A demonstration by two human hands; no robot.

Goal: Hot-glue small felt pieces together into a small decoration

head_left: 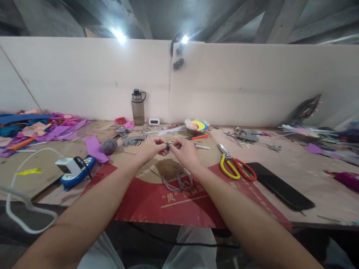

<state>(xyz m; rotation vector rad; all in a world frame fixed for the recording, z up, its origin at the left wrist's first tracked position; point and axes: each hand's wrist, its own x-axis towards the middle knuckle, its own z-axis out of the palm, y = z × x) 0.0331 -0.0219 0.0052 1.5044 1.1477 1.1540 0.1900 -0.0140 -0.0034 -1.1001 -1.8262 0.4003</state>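
My left hand [153,147] and my right hand [183,149] meet above the middle of the table, fingers pinched together on a small dark piece [167,146] held between them. What the piece is I cannot make out. Below my wrists lies a loose coil of grey wire [178,180] on a red printed sheet [157,200].
Yellow and red handled scissors [234,164] and a black phone [280,185] lie right of my hands. A water bottle [138,107] stands at the white wall. A grey yarn ball [108,145], purple felt scraps [60,131] and a blue-white charger with cable [74,168] sit left.
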